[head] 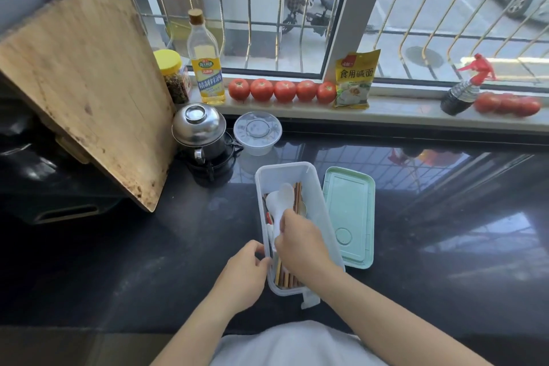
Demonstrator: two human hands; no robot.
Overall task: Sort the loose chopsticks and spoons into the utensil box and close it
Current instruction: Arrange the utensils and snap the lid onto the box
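Dark countertop [148,261]: right hand [300,244] pinches white spoon [277,205], left hand [246,267] grips utensil box [315,187].

We lose chopsticks [298,197] mid-length beneath right hand [300,242] fingers. White spoon [278,205] handle vanishes under same fingers. Left hand [245,269] fingertips hidden behind utensil box [319,208] wall.

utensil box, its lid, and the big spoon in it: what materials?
Utensil box: looks like translucent white plastic, since the contents show dimly through its walls.
Lid: opaque mint-green plastic by the look, matte, with moulded ridges and a round recess; it lies flat beside the box.
Spoon: white and smooth, probably plastic, though ceramic cannot be ruled out. The right hand holds it.
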